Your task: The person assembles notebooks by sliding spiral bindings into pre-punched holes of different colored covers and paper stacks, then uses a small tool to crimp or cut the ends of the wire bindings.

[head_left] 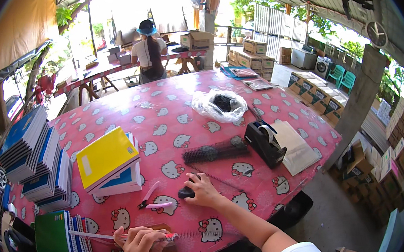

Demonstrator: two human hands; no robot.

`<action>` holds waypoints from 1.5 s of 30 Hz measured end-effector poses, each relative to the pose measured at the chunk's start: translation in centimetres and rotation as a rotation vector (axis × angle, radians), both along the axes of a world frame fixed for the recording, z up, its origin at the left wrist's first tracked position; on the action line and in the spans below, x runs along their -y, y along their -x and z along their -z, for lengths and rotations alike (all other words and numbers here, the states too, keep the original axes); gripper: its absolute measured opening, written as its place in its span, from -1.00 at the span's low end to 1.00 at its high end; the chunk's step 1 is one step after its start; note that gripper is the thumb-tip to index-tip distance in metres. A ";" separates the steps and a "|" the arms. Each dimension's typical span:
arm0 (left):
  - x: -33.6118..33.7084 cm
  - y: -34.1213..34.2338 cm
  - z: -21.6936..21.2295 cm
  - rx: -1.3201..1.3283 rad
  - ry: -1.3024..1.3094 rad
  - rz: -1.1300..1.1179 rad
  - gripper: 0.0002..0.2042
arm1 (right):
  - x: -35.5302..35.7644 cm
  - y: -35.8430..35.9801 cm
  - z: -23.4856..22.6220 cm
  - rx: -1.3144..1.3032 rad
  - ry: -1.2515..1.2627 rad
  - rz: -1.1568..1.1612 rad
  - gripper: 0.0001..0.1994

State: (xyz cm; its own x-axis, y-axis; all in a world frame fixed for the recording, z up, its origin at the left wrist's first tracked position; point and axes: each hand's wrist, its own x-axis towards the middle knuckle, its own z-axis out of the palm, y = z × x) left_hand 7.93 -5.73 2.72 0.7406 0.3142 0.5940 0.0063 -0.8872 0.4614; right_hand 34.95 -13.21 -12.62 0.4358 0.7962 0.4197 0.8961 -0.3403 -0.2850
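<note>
My left hand (138, 244) is closed at the table's near edge around a thin item seen edge-on. A white strip (92, 235) shows to its left and a red-and-white end (169, 237) to its right; its kind is unclear. From that end a thin wire coil (205, 235) stretches right. My right hand (200, 191) is curled over a small black rounded object (186, 192) on the tabletop. Between the hands lie pliers (156, 201) with pink handles, spread apart. Beyond my right hand are another loose coil (218, 179) and a bundle of black coils (216, 150).
Notebook stacks stand left: blue (41, 158), yellow-topped (107, 158) and green (53, 233). A tape dispenser (265, 145), clear sheets (295, 148) and a plastic bag (219, 104) lie on the pink tablecloth (164, 110). Another person (149, 54) is at a far table; cartons (316, 93) line the right.
</note>
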 end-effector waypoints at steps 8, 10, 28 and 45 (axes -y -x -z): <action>-0.4 -0.1 -0.3 -0.041 -0.048 -0.042 -0.88 | 6.2 2.9 -13.6 -1.266 -0.297 -1.204 -0.37; -0.3 -1.3 -0.1 -0.050 -0.043 -0.011 -0.89 | 7.4 4.7 -17.5 -0.934 -0.070 -1.786 -0.36; -2.0 1.4 1.1 0.100 -0.073 -0.258 -0.71 | -0.1 7.7 -13.5 -1.061 -0.047 -0.960 -0.31; -3.7 3.1 1.6 0.136 -0.081 -0.402 -0.65 | -2.2 7.4 -15.3 -1.140 -0.062 -0.940 -0.43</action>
